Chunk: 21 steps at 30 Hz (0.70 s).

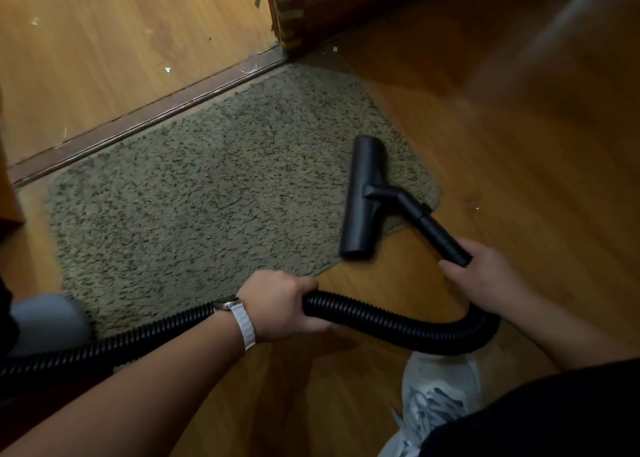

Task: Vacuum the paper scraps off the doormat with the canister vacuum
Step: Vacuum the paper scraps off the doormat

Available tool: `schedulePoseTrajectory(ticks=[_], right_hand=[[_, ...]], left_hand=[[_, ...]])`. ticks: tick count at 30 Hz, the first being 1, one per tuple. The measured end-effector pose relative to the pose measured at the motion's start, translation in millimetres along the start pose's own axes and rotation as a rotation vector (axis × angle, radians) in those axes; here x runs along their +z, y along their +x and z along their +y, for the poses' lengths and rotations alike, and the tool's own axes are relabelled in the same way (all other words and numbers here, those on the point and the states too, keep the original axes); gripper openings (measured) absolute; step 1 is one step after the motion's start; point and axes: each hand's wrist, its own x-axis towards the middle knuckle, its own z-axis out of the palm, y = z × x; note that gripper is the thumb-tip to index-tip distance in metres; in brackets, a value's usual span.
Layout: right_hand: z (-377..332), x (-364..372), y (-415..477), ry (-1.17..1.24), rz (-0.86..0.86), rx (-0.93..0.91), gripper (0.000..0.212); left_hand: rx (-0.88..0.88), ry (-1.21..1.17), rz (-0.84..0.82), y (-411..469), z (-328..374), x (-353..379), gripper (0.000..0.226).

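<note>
A grey-green shaggy doormat (pixel 207 196) lies on the wooden floor against a door threshold. The black floor nozzle (pixel 363 196) rests on the mat's right end, its near tip over the mat's edge. My right hand (pixel 485 276) grips the black wand (pixel 440 234) just behind the nozzle. My left hand (pixel 284 304), with a white-strapped watch, is closed around the black ribbed hose (pixel 398 321), which curves from the wand back to the left. I see no paper scraps on the mat itself. Small white scraps (pixel 168 69) lie on the floor beyond the threshold.
A brown threshold strip (pixel 145 117) runs along the mat's far side, ending at a dark door frame (pixel 287 13). A grey rounded object (pixel 48 321), perhaps the canister, sits at the mat's near left corner. My white shoe (pixel 436 394) stands below the hose loop.
</note>
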Motion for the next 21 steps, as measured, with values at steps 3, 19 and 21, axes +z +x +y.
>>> schedulePoseTrajectory(ticks=[3,19,21], right_hand=[[-5,-8,11,-0.008,0.092,0.003,0.015],[-130,21,78,-0.438,-0.160,-0.277,0.040],[-154,34,84,-0.500,-0.189,-0.345,0.032]], left_hand=[[-0.012,-0.011,0.068,9,-6,-5,0.079],[-0.235,0.001,0.076,-24,-63,-22,0.062],[-0.273,0.012,0.082,-36,-76,-24,0.070]])
